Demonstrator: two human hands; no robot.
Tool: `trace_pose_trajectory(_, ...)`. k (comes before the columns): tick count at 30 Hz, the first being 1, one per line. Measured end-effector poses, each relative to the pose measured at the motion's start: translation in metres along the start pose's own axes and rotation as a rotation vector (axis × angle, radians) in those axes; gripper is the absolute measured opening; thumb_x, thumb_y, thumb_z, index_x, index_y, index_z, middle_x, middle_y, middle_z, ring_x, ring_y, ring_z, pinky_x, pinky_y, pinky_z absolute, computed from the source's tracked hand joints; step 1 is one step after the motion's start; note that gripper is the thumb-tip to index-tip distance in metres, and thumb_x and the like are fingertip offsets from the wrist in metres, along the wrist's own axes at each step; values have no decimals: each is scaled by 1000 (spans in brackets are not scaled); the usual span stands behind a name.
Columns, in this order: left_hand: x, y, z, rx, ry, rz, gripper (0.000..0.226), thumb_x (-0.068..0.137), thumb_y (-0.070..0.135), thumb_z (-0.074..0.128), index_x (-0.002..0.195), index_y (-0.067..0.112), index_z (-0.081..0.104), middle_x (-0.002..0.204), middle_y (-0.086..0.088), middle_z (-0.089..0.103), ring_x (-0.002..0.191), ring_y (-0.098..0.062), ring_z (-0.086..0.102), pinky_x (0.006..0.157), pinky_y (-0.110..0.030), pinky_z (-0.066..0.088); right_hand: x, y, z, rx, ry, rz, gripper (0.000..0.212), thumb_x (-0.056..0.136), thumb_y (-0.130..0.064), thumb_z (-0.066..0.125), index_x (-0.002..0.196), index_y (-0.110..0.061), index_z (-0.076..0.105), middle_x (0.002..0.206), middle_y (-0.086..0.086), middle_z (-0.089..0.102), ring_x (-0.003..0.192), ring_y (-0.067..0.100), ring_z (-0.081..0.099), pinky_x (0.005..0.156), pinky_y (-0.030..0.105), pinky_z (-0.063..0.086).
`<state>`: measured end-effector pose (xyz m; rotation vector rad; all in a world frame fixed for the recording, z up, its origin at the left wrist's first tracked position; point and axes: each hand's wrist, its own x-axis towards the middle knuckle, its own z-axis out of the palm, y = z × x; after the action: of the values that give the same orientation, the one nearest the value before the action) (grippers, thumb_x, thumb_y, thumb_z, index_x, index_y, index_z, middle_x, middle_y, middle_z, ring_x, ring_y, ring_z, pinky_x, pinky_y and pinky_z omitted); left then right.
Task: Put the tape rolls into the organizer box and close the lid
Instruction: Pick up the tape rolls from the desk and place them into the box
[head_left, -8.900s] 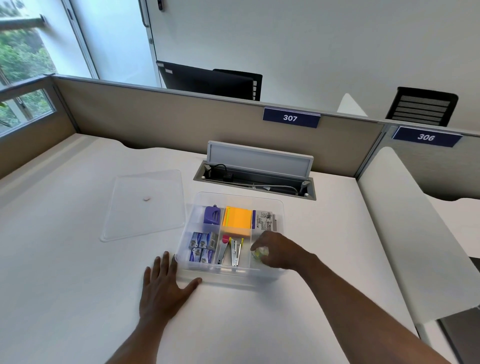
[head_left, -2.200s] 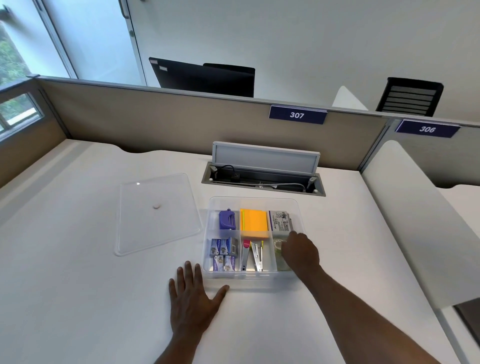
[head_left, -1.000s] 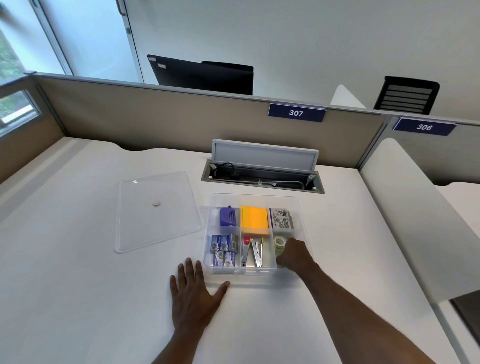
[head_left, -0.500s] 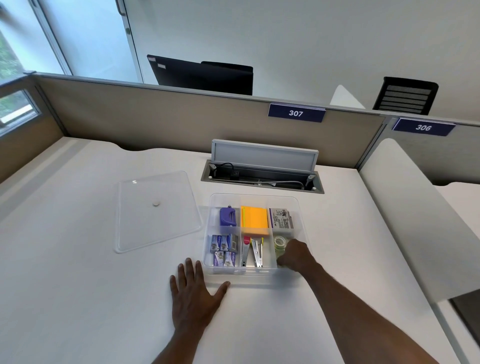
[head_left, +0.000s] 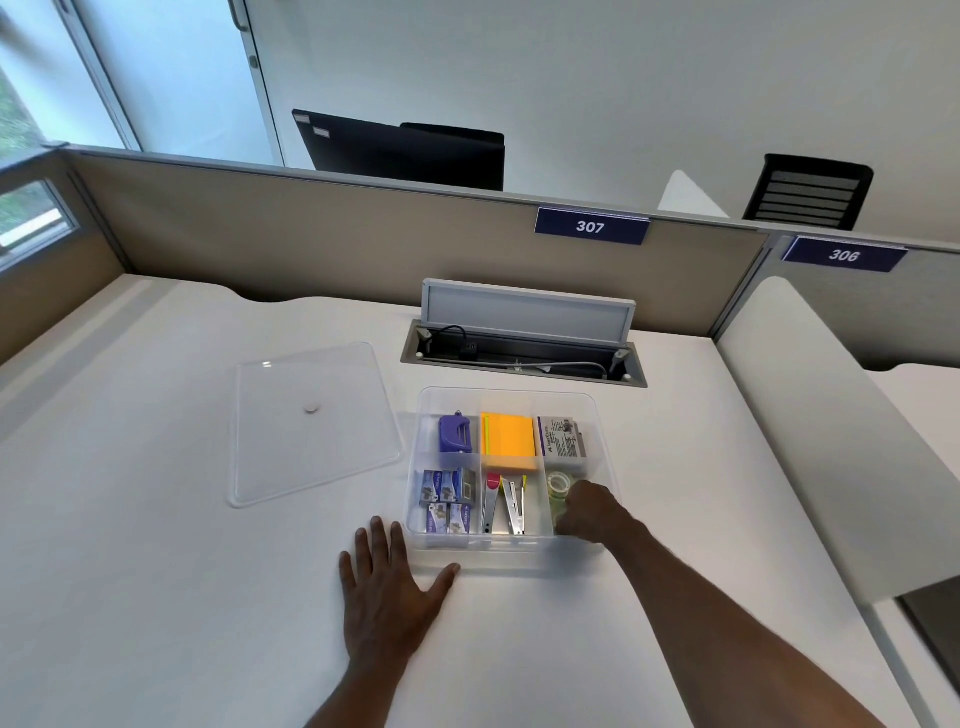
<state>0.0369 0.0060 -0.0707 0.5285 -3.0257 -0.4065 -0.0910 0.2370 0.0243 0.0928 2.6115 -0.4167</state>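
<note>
So from my remote seat here's the head cam: the clear organizer box (head_left: 511, 402) sits a bit right of center in the frame on the white desk (head_left: 156, 571), lid off. The lid (head_left: 311, 421) is lying flat on the desk to the left of the box, apart from it.

The right hand (head_left: 592, 512) is down inside the box's near-right compartment, fingers curled over the tape rolls (head_left: 560, 486) in there. I can see one clear roll poking out just up-left of the knuckles, touching the fingertips, and a bit more tape showing under the hand. Whether the hand is actually pinching a roll or just resting on it, I can't tell from this angle, the fingers hide the contact.

The left hand (head_left: 387, 592) is spread flat on the desk, palm down, fingers splayed, holding nothing. Its thumb tip is right up against the box's near-left corner.

The other compartments hold a purple hole punch (head_left: 456, 434) far left, an orange sticky note pad (head_left: 509, 441) far middle, a printed packet (head_left: 563, 437) far right, small blue staple boxes (head_left: 448, 501) near left, and staple removers (head_left: 504, 506) near middle.

Behind the box, toward the top of the frame, there's an open cable tray (head_left: 524, 356) in the desk, and a divider with a 307 sign (head_left: 591, 226).
</note>
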Motion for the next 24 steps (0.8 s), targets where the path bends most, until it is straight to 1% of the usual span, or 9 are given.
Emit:
trace_pose_trajectory(5, -1, 0, 0, -2, 5, 2, 102, 73, 84, 26, 142, 10, 36, 153, -14, 28, 142, -32, 23, 115, -51, 18, 1, -3, -1, -20, -19, 15, 37, 75, -16, 62, 108, 1, 59, 117, 18, 64, 108, 30, 61, 72, 21, 39)
trace_pose_trajectory(10, -1, 0, -1, 0, 6, 5, 102, 73, 84, 26, 142, 10, 35, 153, -15, 29, 142, -32, 24, 115, -51, 19, 3, -3, -1, -30, -33, 27, 34, 77, -14, 58, 107, 2, 60, 116, 18, 65, 107, 30, 62, 70, 22, 38)
trace_pose_trajectory(20, 0, -1, 1, 1, -7, -1, 102, 72, 84, 29, 141, 10, 38, 153, -15, 30, 141, -32, 25, 114, -51, 19, 2, -2, -2, 1, -35, 51, 36, 73, -12, 62, 105, 2, 60, 114, 19, 65, 104, 30, 63, 68, 21, 38)
trace_pose_trajectory(24, 1, -1, 2, -4, 1, 5, 101, 72, 84, 30, 140, 9, 39, 151, -16, 32, 140, -33, 27, 113, -52, 20, 1, 2, -1, 14, -3, 42, 35, 76, -12, 60, 107, 3, 58, 116, 19, 64, 106, 31, 62, 68, 22, 38)
